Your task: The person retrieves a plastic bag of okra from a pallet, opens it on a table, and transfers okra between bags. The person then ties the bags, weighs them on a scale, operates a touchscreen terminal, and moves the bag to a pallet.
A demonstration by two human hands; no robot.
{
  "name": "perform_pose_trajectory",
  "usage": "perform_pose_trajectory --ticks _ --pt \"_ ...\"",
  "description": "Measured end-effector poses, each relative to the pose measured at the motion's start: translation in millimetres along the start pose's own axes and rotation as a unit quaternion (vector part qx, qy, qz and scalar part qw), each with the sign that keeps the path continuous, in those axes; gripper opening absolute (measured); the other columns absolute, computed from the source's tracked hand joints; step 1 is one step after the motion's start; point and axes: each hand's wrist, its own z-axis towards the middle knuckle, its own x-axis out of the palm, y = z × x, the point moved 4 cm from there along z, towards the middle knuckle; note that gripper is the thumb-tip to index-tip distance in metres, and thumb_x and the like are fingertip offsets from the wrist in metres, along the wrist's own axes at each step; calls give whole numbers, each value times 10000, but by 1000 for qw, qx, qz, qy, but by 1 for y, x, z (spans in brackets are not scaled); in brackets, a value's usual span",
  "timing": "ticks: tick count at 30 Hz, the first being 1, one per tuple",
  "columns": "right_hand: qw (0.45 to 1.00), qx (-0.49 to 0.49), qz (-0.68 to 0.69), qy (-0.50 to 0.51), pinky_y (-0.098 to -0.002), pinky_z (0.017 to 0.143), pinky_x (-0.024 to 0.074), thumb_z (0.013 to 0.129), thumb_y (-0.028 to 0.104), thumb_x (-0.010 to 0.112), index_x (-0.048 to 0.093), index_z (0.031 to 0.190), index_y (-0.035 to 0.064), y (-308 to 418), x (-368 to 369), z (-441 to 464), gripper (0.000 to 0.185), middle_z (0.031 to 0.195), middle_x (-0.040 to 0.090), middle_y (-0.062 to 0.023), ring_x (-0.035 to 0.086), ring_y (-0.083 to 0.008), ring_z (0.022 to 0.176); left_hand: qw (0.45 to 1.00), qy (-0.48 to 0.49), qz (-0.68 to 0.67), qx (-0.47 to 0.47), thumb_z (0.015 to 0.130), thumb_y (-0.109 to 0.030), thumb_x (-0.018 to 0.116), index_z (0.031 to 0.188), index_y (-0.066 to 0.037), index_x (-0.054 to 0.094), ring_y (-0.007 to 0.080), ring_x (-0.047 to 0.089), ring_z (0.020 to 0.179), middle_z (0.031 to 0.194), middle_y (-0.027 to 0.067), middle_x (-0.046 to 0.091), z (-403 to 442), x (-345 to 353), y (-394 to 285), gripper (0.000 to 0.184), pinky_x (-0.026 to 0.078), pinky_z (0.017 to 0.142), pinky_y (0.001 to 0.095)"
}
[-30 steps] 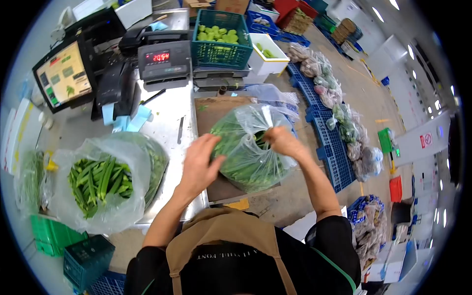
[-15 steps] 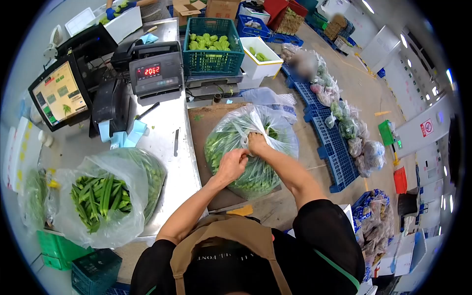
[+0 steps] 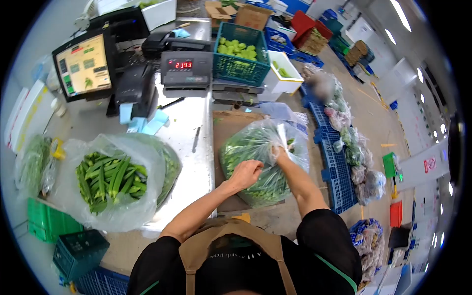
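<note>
A clear plastic bag [image 3: 236, 152] full of green vegetables rests on a brown board [image 3: 221, 120] in front of me. My right hand [image 3: 278, 153] grips the gathered plastic near the bag's top. Against the left part of the bag, my left hand [image 3: 247, 173] has its fingers curled in; whether a bit of plastic is pinched in them is too small to tell. An open bag of okra [image 3: 115, 179] sits on the metal table [image 3: 191, 167] to the left. Behind it, a scale display [image 3: 183, 65] reads 21.93.
A touch screen [image 3: 83, 66] stands at the upper left. Beyond the board are a green crate [image 3: 241, 71] of light green vegetables and a white foam box [image 3: 290, 83]. Blue pallets [image 3: 339, 172] with bagged produce lie on the floor at right. Green crates [image 3: 81, 250] stand at lower left.
The view has shifted. My left hand went from lying open beside the bag to curled over it, and now sits farther from my right hand. The display went from 20.62 to 21.93.
</note>
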Motion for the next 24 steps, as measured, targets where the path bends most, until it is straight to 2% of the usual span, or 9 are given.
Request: perform_pose_trajectory --ticks 1,2,3,4,10,16,17,20,24 --pt "999 -41 -15 13 -468 798 505 863 295 515 655 1037 47 9 -13 -11 334 1066 660 -189 641 -381 940 1000 -7 11 11 831 -84 587 1001 20 654 351 639 864 952 193 664 -2 -3 0 211 497 761 410" --pt "930 -247 61 -265 -335 747 515 843 74 624 651 1048 60 -56 79 40 208 955 654 -83 609 -203 872 1000 -12 9 9 833 -87 586 999 19 654 352 637 865 947 192 663 -2 -5 1 209 495 761 414" --pt "986 -130 34 -96 -350 749 515 848 98 607 650 1041 57 -44 50 13 201 965 654 -99 614 -225 878 1000 -15 7 8 835 -91 585 997 18 655 353 635 866 943 192 662 -3 -7 1 207 494 762 417" --pt "990 -116 38 -71 -366 751 515 854 122 590 650 1033 54 -32 32 -2 201 974 654 -116 618 -247 883 1000 -17 4 9 838 -94 585 995 16 656 354 632 867 938 191 661 -4 -9 1 205 492 762 420" --pt "990 -128 31 -51 -461 765 514 887 266 489 646 987 35 57 -42 -79 296 1031 654 -216 646 -379 915 999 -30 13 -8 840 -100 604 985 14 654 348 634 843 909 179 657 0 -14 -11 191 498 757 408" --pt "977 -181 -100 -46 -438 748 510 838 168 555 619 931 50 102 -102 -132 163 911 621 -227 637 -364 830 997 -62 -10 -32 839 -88 619 993 20 657 307 659 801 908 186 666 1 -32 -14 192 516 727 363" --pt "945 -291 -2 -151 -437 734 506 763 90 635 602 926 7 103 -122 -145 186 920 620 -188 626 -369 803 996 -73 -19 -37 840 -87 620 995 21 659 295 662 791 907 186 668 0 -38 -13 192 517 721 353" --pt "925 -315 128 -170 -420 708 508 698 48 697 593 914 -13 93 -149 -159 247 916 630 -162 628 -369 815 992 -99 -36 -67 847 -82 620 1001 24 663 260 659 770 906 187 672 -3 -53 -11 192 512 709 327" --pt "915 -250 271 -164 -360 703 521 680 62 742 641 862 -15 92 -186 -168 222 833 667 -159 662 -290 779 988 -123 -55 -70 859 -89 623 998 34 665 181 632 703 833 147 678 -3 -68 -14 190 501 665 299"
